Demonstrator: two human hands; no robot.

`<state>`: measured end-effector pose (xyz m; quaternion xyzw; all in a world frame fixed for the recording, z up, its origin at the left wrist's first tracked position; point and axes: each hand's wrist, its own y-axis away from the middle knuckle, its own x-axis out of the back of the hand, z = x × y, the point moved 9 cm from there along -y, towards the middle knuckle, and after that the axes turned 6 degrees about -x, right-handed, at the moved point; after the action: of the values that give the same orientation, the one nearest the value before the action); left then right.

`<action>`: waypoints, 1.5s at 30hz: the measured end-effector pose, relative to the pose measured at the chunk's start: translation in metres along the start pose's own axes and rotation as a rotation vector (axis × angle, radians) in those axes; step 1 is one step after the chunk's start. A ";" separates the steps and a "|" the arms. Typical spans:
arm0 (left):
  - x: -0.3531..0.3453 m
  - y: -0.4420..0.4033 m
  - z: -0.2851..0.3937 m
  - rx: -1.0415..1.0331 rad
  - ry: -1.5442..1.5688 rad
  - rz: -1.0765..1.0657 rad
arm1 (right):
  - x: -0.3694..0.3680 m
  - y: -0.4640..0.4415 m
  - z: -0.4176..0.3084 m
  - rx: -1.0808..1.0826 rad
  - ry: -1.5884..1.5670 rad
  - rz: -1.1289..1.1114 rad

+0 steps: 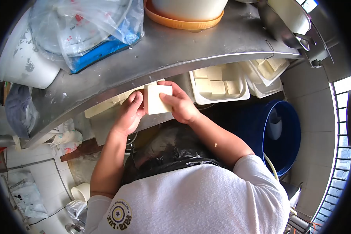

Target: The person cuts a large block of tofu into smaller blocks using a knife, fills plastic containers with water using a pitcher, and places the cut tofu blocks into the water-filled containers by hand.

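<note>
A pale cream block (pixel 155 102) with flat sides is held up between both hands, just in front of the metal counter's edge. My right hand (pixel 182 104) grips its right side, thumb across the face. On the block's left side, my left hand (pixel 129 114) is pressed with its fingers partly hidden behind it. Behind the hands, more cream slabs (pixel 101 107) lie on a lower surface under the counter. To the right, a white tub (pixel 243 95) holds several similar blocks.
A metal counter (pixel 156 48) carries a plastic-covered scale (pixel 93 54), an orange dish (pixel 183 23) under a white pot and a metal pan (pixel 279 29). More tubs (pixel 267 82) stand at right, above a blue barrel (pixel 296 132). A white bucket (pixel 31 58) is at left.
</note>
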<state>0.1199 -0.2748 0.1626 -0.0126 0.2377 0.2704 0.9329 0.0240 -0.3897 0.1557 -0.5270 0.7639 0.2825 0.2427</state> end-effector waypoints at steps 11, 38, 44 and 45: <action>0.078 0.036 -0.042 0.184 -0.272 0.218 | 0.085 0.062 -0.026 -0.088 -0.501 0.196; 0.123 0.085 -0.067 0.284 -0.420 0.424 | 0.411 0.158 -0.356 0.326 0.442 1.030; 0.123 0.082 -0.061 0.260 -0.445 0.408 | 0.335 0.158 -0.373 -0.032 1.555 1.383; 0.126 0.084 -0.062 0.254 -0.443 0.411 | 0.308 0.150 -0.366 -0.134 1.730 1.238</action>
<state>0.1433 -0.1496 0.0598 0.2112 0.0584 0.4172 0.8820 -0.2444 -0.8045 0.2407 -0.0807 0.7943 -0.0724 -0.5978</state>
